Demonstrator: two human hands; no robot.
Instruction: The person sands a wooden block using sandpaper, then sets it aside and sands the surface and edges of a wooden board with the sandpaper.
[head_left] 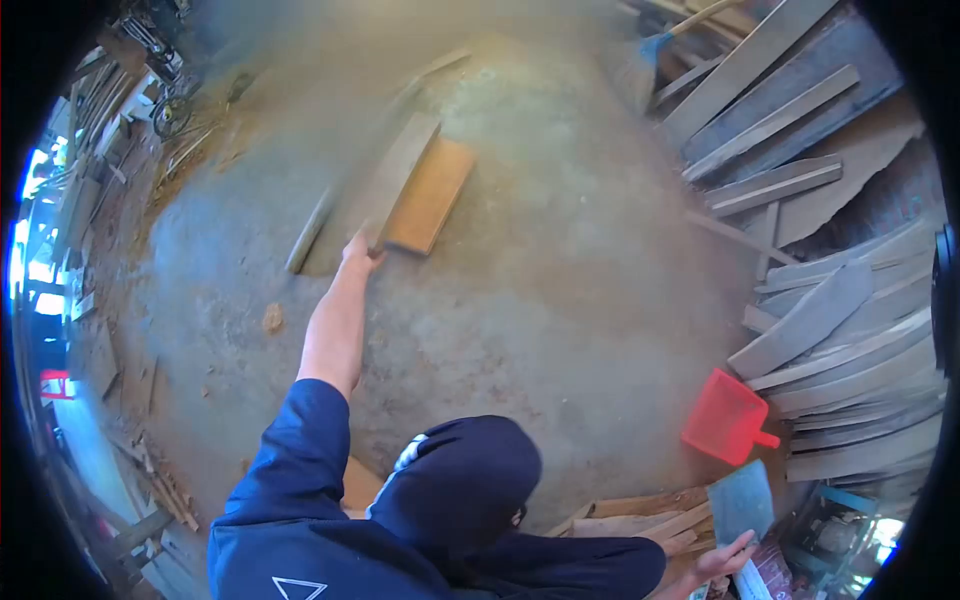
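Note:
My left hand [361,253] reaches forward over the floor, its fingers closed on the near end of a long grey-brown wooden board [408,165]. Right beside that board lies a wider orange-brown plank [432,195]. A narrow strip of wood [311,230] is on the floor to the left of the hand. At the lower right, my right hand [726,562] pinches the lower edge of a thin bluish-grey rectangular sheet [742,500]; its material is unclear. Below this sheet, close to the fingers, is a printed white and purplish item [765,575].
A red dustpan [726,416] lies right of my knees. Stacked curved wooden pieces [850,350] and leaning planks [770,80] line the right side, with a blue broom [650,60] at the back. Wood scraps [165,490] litter the left edge of the concrete floor [560,290].

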